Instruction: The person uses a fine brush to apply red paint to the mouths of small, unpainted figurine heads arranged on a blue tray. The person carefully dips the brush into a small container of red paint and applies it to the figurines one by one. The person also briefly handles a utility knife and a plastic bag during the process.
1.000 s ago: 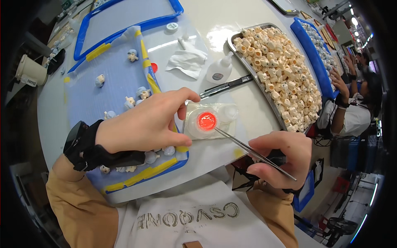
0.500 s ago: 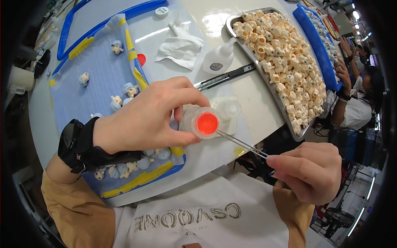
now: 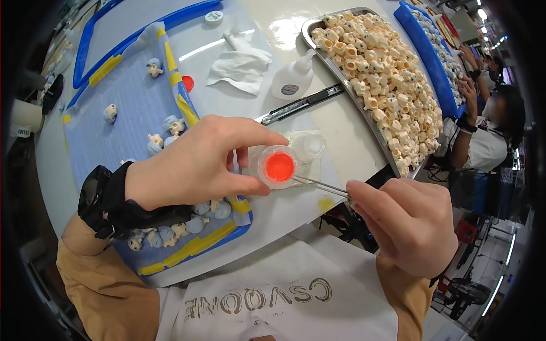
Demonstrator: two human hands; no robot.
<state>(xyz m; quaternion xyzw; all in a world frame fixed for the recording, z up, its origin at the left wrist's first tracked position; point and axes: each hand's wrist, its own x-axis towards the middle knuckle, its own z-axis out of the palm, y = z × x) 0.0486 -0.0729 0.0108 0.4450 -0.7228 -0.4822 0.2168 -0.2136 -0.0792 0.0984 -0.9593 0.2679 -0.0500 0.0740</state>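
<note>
My left hand (image 3: 196, 159), in a black wrist strap, curls thumb and forefinger around a small clear jar (image 3: 263, 166) filled with bright red-orange paint (image 3: 280, 167). Pinched in my right hand (image 3: 406, 221) are thin metal tweezers (image 3: 325, 187); their tips reach the jar's lower right rim. Whether they touch it I cannot tell. Just behind the jar sits a small translucent cup (image 3: 311, 146) on a pale pad. Under my left forearm lies a blue-lined tray (image 3: 94, 142) with several small cream and light-blue figure parts (image 3: 111, 113).
Beyond the jar lie a utility knife (image 3: 304, 104), a white squeeze bottle (image 3: 293, 77), a crumpled cloth (image 3: 242, 65), a red cap (image 3: 187, 83) and a white lid (image 3: 214, 18). A metal tray (image 3: 392, 162) heaped with cream parts stands right. A blue tray (image 3: 424, 54) and another person (image 3: 483, 142) are farther right.
My right hand has moved left toward the jar and turned its back more upward, the tweezers still in it. The view has shifted slightly; my left hand stays on the jar.
</note>
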